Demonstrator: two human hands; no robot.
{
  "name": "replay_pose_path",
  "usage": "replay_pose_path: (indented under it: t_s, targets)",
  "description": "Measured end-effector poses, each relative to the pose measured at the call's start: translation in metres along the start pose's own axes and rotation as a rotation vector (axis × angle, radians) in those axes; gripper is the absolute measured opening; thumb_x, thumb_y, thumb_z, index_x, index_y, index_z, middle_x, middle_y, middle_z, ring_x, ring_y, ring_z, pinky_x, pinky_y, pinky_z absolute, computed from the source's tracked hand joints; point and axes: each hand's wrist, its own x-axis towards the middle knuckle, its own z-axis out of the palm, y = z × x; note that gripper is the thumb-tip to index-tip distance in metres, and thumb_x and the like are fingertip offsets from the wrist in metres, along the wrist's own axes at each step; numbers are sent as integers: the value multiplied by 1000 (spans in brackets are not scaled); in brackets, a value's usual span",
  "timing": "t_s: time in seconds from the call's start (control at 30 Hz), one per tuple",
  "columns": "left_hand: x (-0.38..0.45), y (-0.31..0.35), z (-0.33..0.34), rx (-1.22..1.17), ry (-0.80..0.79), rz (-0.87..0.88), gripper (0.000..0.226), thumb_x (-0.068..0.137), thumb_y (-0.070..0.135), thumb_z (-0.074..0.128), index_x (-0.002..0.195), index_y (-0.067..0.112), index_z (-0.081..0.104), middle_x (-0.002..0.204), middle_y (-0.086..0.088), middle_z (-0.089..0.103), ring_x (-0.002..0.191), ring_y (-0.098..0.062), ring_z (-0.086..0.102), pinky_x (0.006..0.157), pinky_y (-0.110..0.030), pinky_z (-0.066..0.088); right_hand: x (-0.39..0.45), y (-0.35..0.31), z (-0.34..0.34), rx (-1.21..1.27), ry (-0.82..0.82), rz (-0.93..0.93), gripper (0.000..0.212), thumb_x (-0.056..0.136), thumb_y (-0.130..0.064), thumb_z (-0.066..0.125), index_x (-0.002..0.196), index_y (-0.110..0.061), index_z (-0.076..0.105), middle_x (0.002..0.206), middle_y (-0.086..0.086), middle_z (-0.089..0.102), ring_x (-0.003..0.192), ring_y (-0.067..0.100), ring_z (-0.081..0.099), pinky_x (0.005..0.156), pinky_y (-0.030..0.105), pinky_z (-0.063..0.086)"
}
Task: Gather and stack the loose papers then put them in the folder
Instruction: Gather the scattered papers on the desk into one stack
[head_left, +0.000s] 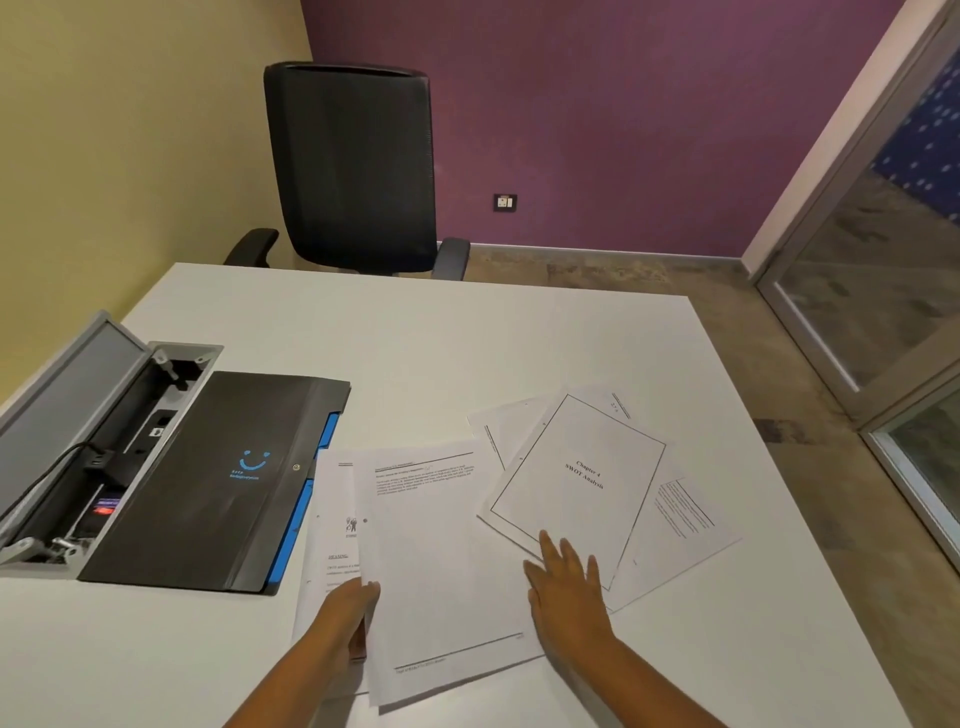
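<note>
White rectangular desk (467, 338) carries the loose white printed paper sheets, split in two overlapping groups. Near group: top text sheet (441, 561) lies over a second sheet (332, 525) that sticks out on its left side. Left hand (345, 618) grips the left edge of that top sheet, fingers curled round the edge, thumb side on top. Far-right group: a fan of sheets, topmost is the framed title page reading "Chapter 4 SWOT Analysis" (576, 483), tilted, lying on a text sheet (680, 514) to its right and more sheets (498, 431) poking out behind it. Right hand (566, 587) is flat, fingers straight and spread, fingertips resting on the near corner of the title page, palm over the gap between the two groups; holds nothing. Closed black plastic folder with a blue smiley logo (218, 483) sits on the desk left of the papers, just beside the second sheet, blue tabs (291, 540) showing along its right edge. Folder partly overlaps an open grey desk cable box (67, 415) with lid raised, black plug and cable inside. Black mesh office chair (353, 166) stands at the far edge of the desk, against yellow and purple walls. Glass partition (883, 286) on the right.
</note>
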Motion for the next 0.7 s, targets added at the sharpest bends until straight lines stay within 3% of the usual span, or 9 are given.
replay_pose_path:
  t_s: [0.2, 0.4, 0.5, 0.57, 0.6, 0.63, 0.7]
  targets:
    - [9, -3, 0, 8, 0, 14, 14, 93, 11, 50, 80, 12, 56, 82, -10, 63, 76, -31, 59, 71, -38, 50, 9, 2, 4, -40, -34, 34, 51, 100, -27, 26, 149, -19, 13, 160, 2, -3, 147, 22, -1, 116, 54, 1]
    - [13, -7, -2, 11, 0, 21, 15, 92, 8, 51, 78, 12, 56, 78, -11, 63, 71, -30, 60, 57, -31, 47, 10, -1, 7, -79, -37, 55, 56, 100, -26, 26, 149, -11, 4, 160, 1, 0, 147, 20, 1, 117, 54, 2]
    - [15, -8, -1, 12, 0, 20, 6, 93, 10, 49, 93, 8, 55, 89, -15, 63, 78, -33, 60, 61, -33, 49, 9, -5, 1, -91, -23, 92, 56, 101, -26, 23, 149, -10, 0, 160, 1, 0, 147, 20, 2, 117, 53, 1]
    - [16, -8, -1, 12, -1, 23, 7, 93, 10, 49, 94, 8, 55, 89, -15, 63, 79, -33, 60, 68, -37, 50, 4, -8, -3, -82, 134, 30, 51, 100, -22, 23, 148, -9, 13, 158, -1, 11, 146, 22, 15, 116, 53, 8]
    - [18, -8, -2, 10, 2, 24, 7, 93, 11, 49, 91, 9, 55, 86, -14, 64, 78, -33, 60, 71, -39, 51, -1, -12, -5, -70, 274, -40, 48, 98, -20, 26, 144, -10, 32, 153, -4, 25, 140, 22, 33, 115, 53, 15]
    - [19, -9, -3, 5, 2, 20, 8, 93, 11, 49, 90, 10, 55, 84, -13, 64, 78, -33, 60, 73, -40, 51, -9, -14, -7, -91, 337, -126, 44, 94, -21, 33, 132, -13, 54, 143, -7, 43, 127, 19, 51, 113, 51, 20]
    - [20, -8, -4, -31, -9, 9, 12, 94, 16, 50, 87, 9, 56, 82, -13, 65, 76, -33, 61, 66, -38, 51, -22, -17, -8, -148, 397, -337, 38, 75, -25, 67, 112, -16, 70, 124, -10, 63, 108, 13, 65, 110, 44, 12]
